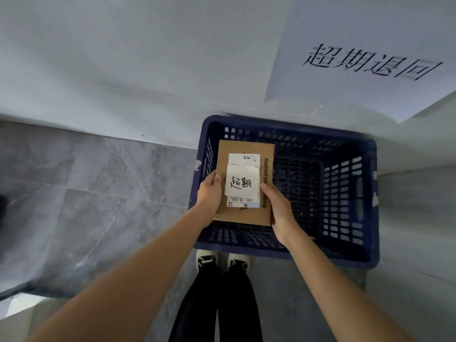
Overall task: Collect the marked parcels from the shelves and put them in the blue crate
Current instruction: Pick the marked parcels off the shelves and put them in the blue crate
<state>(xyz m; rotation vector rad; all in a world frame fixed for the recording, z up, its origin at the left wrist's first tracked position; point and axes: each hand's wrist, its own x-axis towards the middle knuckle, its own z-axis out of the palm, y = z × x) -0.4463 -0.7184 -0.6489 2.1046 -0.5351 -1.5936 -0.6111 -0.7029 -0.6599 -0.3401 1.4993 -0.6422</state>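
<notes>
Parcel (244, 183): flat brown cardboard box at frame centre, long axis running top to bottom of frame, broad face up toward camera. White shipping label on the face reads upside down; a handwritten white note (241, 180) sits over it, reading upright. Parcel is held over the left part of the blue crate (345, 261), above its open top; can't tell if it touches the crate.

Left hand (209, 191) grips the parcel's left long edge, thumb on the top face by the note, fingers curled underneath, out of sight. Right hand (280, 206) grips the right long edge, thumb on top, fingers wrapped under. Both forearms bare, reaching up from the bottom corners of frame and converging on the parcel.

Crate sits on grey floor tiles against a white wall, lower centre-right. Paper sign (370, 60) with black characters on the wall, upper right. Shoes (222, 261) just below the crate.
</notes>
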